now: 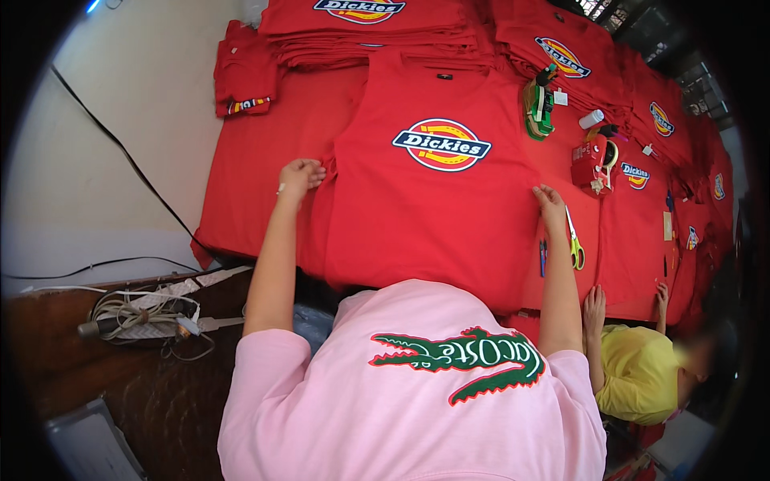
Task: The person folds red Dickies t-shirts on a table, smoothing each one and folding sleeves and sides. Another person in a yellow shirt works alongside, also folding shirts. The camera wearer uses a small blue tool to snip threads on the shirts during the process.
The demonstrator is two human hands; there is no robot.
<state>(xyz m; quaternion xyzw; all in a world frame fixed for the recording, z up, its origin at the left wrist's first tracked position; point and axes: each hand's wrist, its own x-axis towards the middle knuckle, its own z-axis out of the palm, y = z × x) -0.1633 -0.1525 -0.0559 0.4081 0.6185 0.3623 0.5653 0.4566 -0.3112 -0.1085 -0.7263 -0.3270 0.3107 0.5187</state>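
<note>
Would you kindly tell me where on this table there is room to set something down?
Flattest free patch: the red cloth left of the spread red shirt, beyond the left hand, below the folded piece. Crowded right of the right hand: scissors, red tape dispenser, green tool. Shirt stacks fill the far edge.

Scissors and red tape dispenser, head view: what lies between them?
In the head view, only red shirt fabric lies between the yellow-handled scissors and the red tape dispenser; the right hand sits just left of that stretch.
</note>
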